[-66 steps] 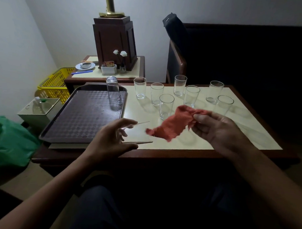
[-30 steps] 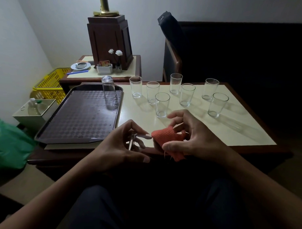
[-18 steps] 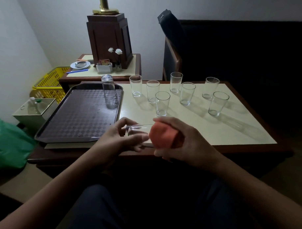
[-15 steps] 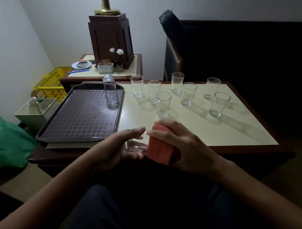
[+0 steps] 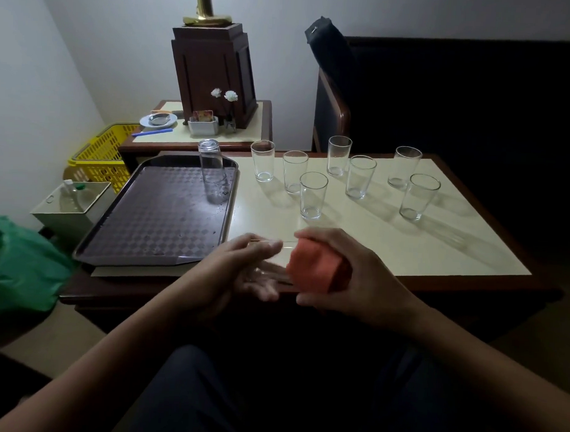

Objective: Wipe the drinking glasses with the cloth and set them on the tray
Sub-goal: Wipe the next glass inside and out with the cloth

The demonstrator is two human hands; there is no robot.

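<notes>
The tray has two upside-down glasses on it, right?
No. The head view shows only one upside-down glass on the tray, near its far right corner.

We're wearing dark navy trousers [image 5: 213,394], cloth lying plain over both thighs, dim light swallowing finer detail. Both forearms [image 5: 137,333] going bare to frame edge, likewise left hand [image 5: 239,272] and right hand [image 5: 355,283].

I am sitting at a cream-topped wooden table [image 5: 437,247], facing pale walls [image 5: 106,31] in dim light. A dark sofa [image 5: 475,103] is filling the right side; a side table [image 5: 244,135] in the corner is bearing a brown wooden pedestal [image 5: 214,71].
</notes>
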